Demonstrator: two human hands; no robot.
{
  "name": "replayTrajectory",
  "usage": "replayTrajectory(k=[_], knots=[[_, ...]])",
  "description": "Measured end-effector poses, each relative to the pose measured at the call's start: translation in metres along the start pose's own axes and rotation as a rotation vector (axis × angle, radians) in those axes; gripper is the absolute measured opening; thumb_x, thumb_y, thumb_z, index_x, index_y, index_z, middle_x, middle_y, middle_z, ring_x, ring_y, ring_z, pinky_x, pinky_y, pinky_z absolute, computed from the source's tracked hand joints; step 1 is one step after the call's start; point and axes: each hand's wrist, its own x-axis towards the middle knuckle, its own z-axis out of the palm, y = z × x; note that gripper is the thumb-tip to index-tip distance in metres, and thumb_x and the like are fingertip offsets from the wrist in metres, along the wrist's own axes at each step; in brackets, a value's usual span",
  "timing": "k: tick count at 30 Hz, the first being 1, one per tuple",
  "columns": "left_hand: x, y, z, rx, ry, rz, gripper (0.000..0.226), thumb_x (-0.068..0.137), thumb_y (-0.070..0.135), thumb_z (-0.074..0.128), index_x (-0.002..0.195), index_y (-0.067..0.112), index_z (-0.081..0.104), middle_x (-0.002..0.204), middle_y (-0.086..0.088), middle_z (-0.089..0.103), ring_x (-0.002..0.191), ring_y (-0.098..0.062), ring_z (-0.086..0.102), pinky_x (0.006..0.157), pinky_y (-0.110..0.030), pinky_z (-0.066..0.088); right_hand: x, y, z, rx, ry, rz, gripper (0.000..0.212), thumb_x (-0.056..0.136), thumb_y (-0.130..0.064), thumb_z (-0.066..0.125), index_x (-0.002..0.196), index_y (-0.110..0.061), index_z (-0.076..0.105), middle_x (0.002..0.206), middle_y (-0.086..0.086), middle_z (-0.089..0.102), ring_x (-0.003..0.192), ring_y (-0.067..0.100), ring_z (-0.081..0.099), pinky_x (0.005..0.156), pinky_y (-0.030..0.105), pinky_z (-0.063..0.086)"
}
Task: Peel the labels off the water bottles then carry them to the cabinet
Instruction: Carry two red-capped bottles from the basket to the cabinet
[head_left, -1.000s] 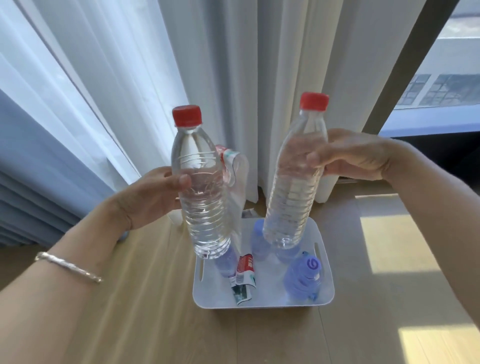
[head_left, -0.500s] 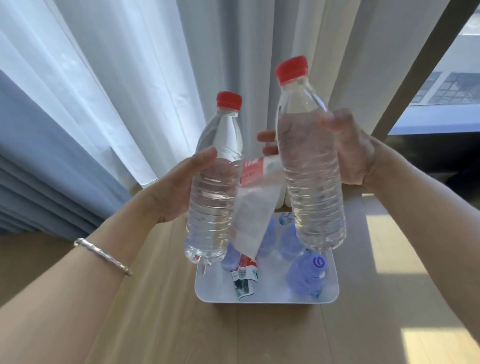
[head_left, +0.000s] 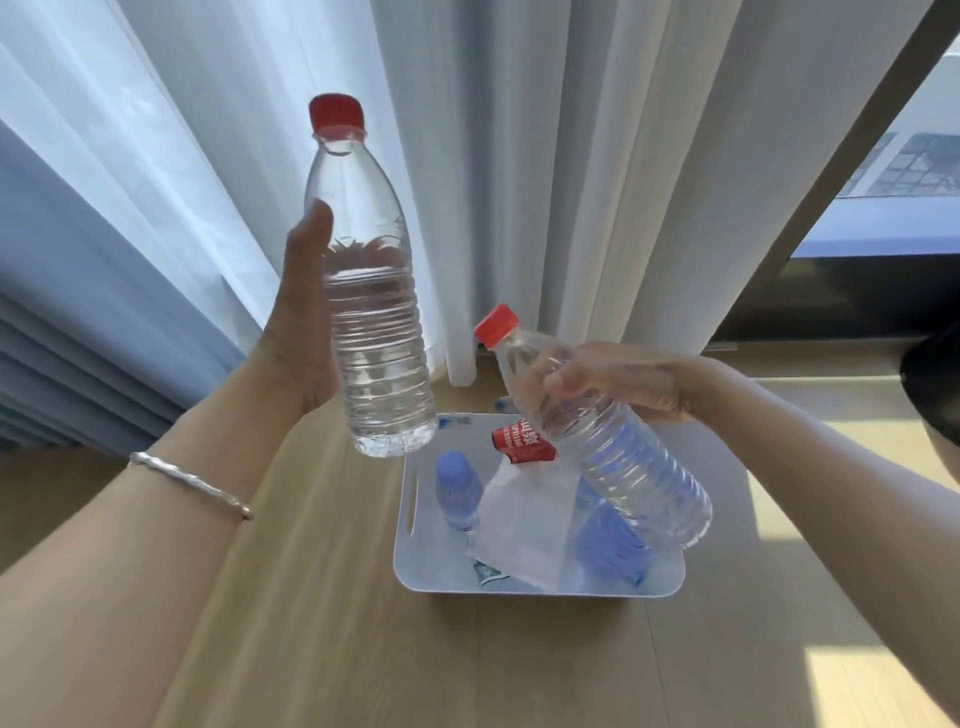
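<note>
My left hand (head_left: 304, 332) holds a clear, label-free water bottle with a red cap (head_left: 371, 306) upright above the floor, left of the bin. My right hand (head_left: 618, 382) grips a second clear red-capped bottle (head_left: 618, 457) by its upper body, tilted with its cap up-left and its base low over the white bin (head_left: 410, 561). A peeled label (head_left: 524, 512), white inside with a red printed end, hangs below that hand into the bin; whether the hand still holds it I cannot tell.
Inside the bin stand blue-tinted bottles (head_left: 457, 491) (head_left: 608, 545) and another loose label piece. White curtains (head_left: 545, 171) hang just behind. The wooden floor (head_left: 322, 623) spreads around, with a dark window frame (head_left: 841, 176) at right.
My right hand tipped its bottle and brought it down over the bin. The peeled label left the left side and now hangs into the bin. My left hand raised its bottle.
</note>
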Motion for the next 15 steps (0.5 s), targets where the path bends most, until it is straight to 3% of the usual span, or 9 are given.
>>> replayTrajectory(k=[5,11,13,15], knots=[[0.001,0.004,-0.002,0.006,-0.031,0.021,0.056,0.051,0.069,0.071,0.069,0.017,0.060,0.055,0.003,0.056,0.051,-0.014,0.053,0.061,-0.029,0.043,0.008,-0.005,0.011,0.006,-0.077,0.020,0.055,0.061,-0.047,0.069,0.103,-0.014,0.060,0.089,0.001,0.067,0.082,0.016,0.066,0.075,0.028,0.053],[0.001,-0.008,-0.001,0.115,0.014,-0.022,0.063,0.048,0.071,0.073,0.074,0.014,0.066,0.061,0.000,0.062,0.053,-0.015,0.059,0.054,-0.026,0.051,0.008,-0.005,0.009,0.085,-0.094,0.000,0.053,0.069,-0.045,0.065,0.107,-0.009,0.061,0.090,0.001,0.070,0.086,0.018,0.067,0.076,0.026,0.053],[0.002,-0.011,0.000,0.169,0.039,-0.029,0.055,0.059,0.068,0.070,0.074,0.015,0.069,0.063,0.001,0.064,0.055,-0.014,0.061,0.055,-0.026,0.052,0.007,-0.004,0.008,0.085,-0.086,-0.022,0.049,0.069,-0.045,0.064,0.103,-0.010,0.062,0.090,0.002,0.069,0.086,0.018,0.067,0.077,0.027,0.053],[0.003,-0.013,0.002,0.220,0.051,-0.040,0.052,0.069,0.066,0.055,0.073,0.017,0.070,0.064,0.001,0.065,0.057,-0.014,0.062,0.055,-0.027,0.052,0.005,-0.003,0.007,0.090,-0.086,-0.043,0.045,0.070,-0.045,0.063,0.100,-0.012,0.064,0.092,0.003,0.068,0.088,0.019,0.066,0.079,0.029,0.053]])
